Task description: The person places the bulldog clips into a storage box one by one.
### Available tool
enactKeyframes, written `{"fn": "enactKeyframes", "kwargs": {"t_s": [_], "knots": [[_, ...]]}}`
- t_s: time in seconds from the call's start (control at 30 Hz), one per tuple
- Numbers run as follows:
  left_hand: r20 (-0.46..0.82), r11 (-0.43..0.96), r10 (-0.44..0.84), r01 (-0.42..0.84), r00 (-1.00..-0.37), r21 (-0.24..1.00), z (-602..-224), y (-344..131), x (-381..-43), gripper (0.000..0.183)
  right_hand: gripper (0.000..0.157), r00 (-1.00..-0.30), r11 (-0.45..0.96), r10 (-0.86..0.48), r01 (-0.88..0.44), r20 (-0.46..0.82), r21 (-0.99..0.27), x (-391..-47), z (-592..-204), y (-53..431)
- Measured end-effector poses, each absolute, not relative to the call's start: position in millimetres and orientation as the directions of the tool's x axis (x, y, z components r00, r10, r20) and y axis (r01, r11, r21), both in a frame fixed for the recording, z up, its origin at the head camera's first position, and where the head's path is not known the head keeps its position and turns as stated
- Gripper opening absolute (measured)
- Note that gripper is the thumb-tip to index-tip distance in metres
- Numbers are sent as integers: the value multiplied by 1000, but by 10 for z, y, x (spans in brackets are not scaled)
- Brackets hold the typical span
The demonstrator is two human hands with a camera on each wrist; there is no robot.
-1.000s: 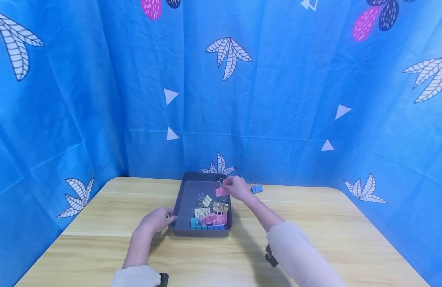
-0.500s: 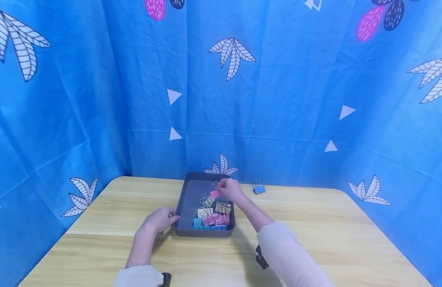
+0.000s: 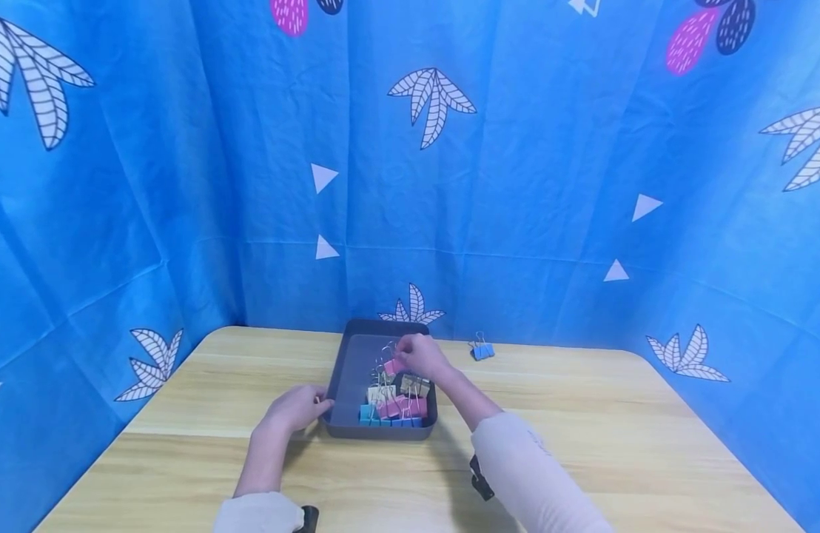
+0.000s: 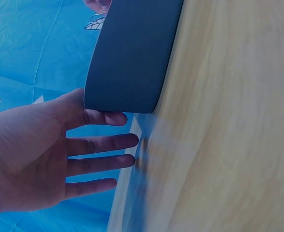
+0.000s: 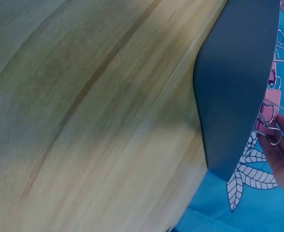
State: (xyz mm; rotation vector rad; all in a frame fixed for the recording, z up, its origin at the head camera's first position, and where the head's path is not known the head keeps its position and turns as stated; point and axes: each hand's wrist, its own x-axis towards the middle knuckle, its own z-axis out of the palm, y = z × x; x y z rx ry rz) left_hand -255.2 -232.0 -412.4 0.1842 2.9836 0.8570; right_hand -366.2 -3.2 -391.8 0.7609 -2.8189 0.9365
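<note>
A dark grey tray [image 3: 340, 370] stands on the table with several binder clips heaped toward its near right. My right hand [image 3: 419, 357] pinches a pink binder clip [image 3: 394, 366] low over the pile; its wire handles show in the right wrist view, near my fingertips. My left hand [image 3: 297, 409] holds the tray's left side. In the left wrist view, the thumb of my left hand [image 4: 40, 150] passes behind the tray wall [image 4: 127, 63], the index finger lies at its edge, and the other fingers extend straight. Under the held clip are yellow clips [image 3: 381, 394], pink clips [image 3: 410, 406] and a teal clip [image 3: 366, 414].
A blue binder clip [image 3: 482, 350] lies on the wooden table [image 3: 583, 429], right of the tray by the back edge. Behind the table hangs a blue patterned curtain [image 3: 516, 185]. A gold clip [image 3: 415, 385] sits along the tray's right side.
My right hand has moved left and slightly down, carrying the pink binder clip from the tray's right rim to above the pile. My left hand keeps its place on the tray.
</note>
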Motion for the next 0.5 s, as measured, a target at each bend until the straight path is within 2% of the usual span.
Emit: {"fn": "enactKeyframes", "kwargs": {"t_s": [0.23,0.4,0.5], "knots": [[-2,839,123,103,-992,535,-4107,-2315,-2533,27,6,-856,689,-462,-510,230,-515,-3701,-3924,-65],[-14,838,120,94,-993,538,-4114,-2315,-2534,30,5,-824,650,-490,-562,283,-511,-3721,-3924,-59],[-10,837,121,97,-993,538,-4117,-2317,-2539,31,4,-829,645,-488,-553,273,-527,-3723,-3927,-50]]}}
